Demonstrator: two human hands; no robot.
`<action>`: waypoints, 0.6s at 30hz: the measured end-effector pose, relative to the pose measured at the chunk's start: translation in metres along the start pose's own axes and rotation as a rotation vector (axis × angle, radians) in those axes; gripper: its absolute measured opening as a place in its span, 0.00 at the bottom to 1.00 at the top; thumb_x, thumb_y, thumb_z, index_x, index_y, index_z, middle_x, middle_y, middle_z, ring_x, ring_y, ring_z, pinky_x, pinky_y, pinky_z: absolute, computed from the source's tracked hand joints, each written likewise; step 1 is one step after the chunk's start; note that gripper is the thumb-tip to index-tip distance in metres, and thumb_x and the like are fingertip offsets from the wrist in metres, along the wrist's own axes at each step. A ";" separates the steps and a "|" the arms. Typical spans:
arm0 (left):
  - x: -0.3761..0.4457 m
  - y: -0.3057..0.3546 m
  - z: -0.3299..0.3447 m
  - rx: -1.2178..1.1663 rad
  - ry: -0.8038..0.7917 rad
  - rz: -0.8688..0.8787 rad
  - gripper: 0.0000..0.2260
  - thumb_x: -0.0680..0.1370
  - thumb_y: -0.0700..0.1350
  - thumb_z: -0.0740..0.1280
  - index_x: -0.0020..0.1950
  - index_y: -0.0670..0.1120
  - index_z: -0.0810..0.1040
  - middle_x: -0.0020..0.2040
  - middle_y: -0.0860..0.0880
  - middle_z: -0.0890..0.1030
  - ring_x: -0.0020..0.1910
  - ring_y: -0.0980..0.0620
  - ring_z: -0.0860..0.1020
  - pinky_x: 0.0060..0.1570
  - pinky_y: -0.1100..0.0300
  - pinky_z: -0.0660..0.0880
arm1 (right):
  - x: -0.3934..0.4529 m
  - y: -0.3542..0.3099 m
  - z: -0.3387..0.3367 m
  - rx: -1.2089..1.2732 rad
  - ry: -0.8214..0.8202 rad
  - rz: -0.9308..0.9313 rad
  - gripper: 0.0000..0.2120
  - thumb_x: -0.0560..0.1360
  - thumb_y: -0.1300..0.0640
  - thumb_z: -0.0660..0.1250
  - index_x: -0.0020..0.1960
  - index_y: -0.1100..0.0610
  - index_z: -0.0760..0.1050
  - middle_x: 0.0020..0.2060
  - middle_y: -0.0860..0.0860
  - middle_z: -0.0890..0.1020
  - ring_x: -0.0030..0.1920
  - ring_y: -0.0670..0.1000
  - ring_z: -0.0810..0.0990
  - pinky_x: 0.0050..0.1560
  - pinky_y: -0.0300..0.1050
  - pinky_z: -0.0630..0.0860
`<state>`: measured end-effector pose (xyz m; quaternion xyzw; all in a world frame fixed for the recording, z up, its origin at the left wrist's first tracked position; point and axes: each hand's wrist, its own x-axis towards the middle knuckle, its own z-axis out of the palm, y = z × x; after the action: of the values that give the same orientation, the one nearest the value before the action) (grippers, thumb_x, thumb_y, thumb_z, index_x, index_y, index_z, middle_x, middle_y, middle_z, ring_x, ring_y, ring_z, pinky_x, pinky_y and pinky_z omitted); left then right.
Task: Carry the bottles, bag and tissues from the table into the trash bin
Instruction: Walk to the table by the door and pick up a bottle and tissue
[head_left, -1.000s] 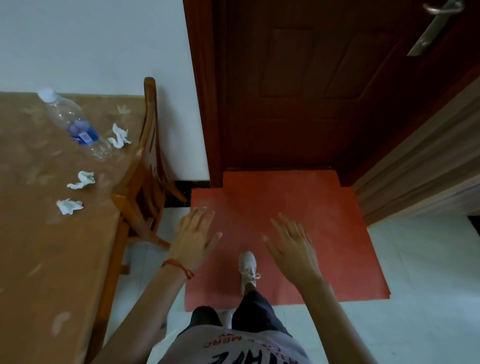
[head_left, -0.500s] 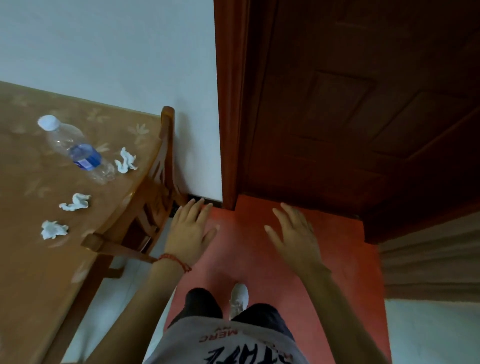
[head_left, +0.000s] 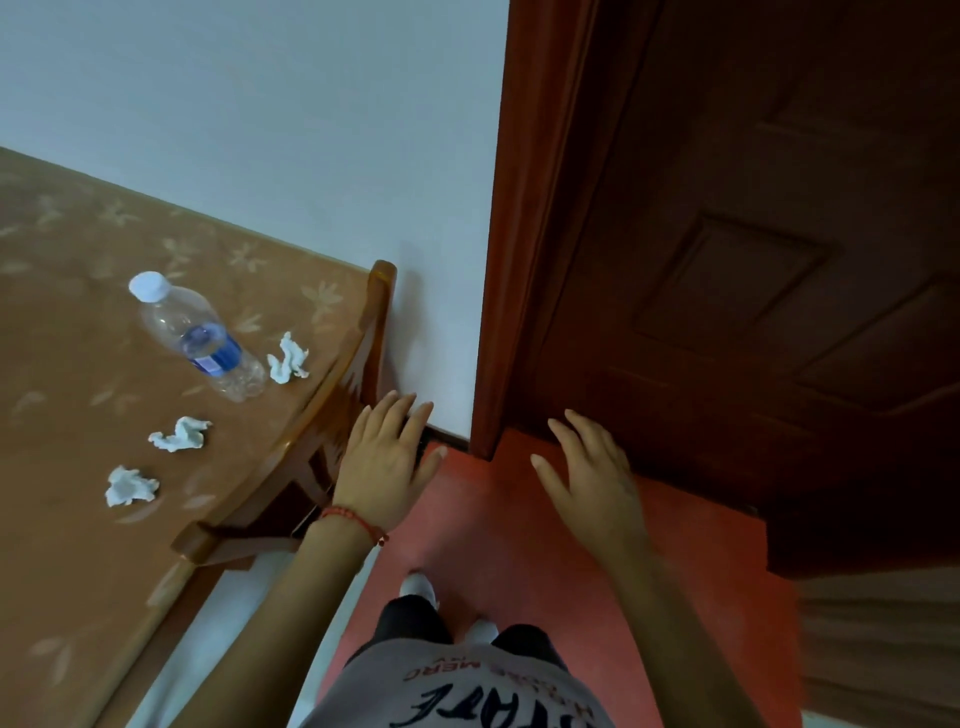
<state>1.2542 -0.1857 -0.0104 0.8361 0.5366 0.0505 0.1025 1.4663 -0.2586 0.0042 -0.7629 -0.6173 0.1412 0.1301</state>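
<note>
A clear plastic bottle (head_left: 200, 340) with a white cap and blue label lies on its side on the brown table (head_left: 62, 545) at the left. Three crumpled white tissues lie near it: one tissue (head_left: 287, 358) by the bottle's base, a second tissue (head_left: 180, 434) lower down, a third tissue (head_left: 128, 486) nearest me. My left hand (head_left: 387, 460) hovers with fingers spread beside the chair back, right of the table. Over the red mat my right hand (head_left: 592, 478) is held out, fingers apart, holding nothing. No bag or trash bin is in view.
A wooden chair (head_left: 311, 441) is pushed against the table's right edge. A dark red door (head_left: 753, 260) and its frame stand ahead on the right, a white wall (head_left: 260, 130) behind the table. A red mat (head_left: 519, 571) lies under my feet.
My view has swung up and left while I stepped closer to the door. The table items now sit nearer the middle left. Both hands stay open and have risen slightly.
</note>
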 end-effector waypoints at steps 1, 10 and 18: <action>0.003 -0.003 -0.003 -0.003 0.019 -0.009 0.29 0.77 0.60 0.48 0.64 0.41 0.72 0.62 0.40 0.76 0.64 0.39 0.72 0.62 0.42 0.67 | 0.007 -0.004 -0.002 -0.001 -0.001 -0.021 0.28 0.74 0.42 0.52 0.66 0.58 0.71 0.66 0.57 0.72 0.67 0.58 0.69 0.65 0.53 0.65; 0.009 -0.050 -0.027 -0.025 0.136 -0.168 0.26 0.76 0.57 0.53 0.62 0.41 0.74 0.61 0.40 0.76 0.63 0.39 0.72 0.60 0.42 0.70 | 0.066 -0.061 -0.005 0.022 -0.055 -0.240 0.25 0.77 0.45 0.56 0.69 0.57 0.66 0.71 0.55 0.66 0.71 0.54 0.62 0.69 0.48 0.59; -0.015 -0.114 -0.042 -0.025 0.189 -0.380 0.27 0.77 0.58 0.50 0.62 0.41 0.73 0.59 0.40 0.78 0.61 0.40 0.74 0.60 0.45 0.70 | 0.106 -0.134 0.019 0.024 -0.129 -0.468 0.25 0.77 0.44 0.55 0.69 0.58 0.66 0.71 0.55 0.66 0.71 0.53 0.62 0.68 0.47 0.59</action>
<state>1.1384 -0.1485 0.0049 0.7101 0.6911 0.1152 0.0700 1.3592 -0.1274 0.0309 -0.5868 -0.7827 0.1630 0.1287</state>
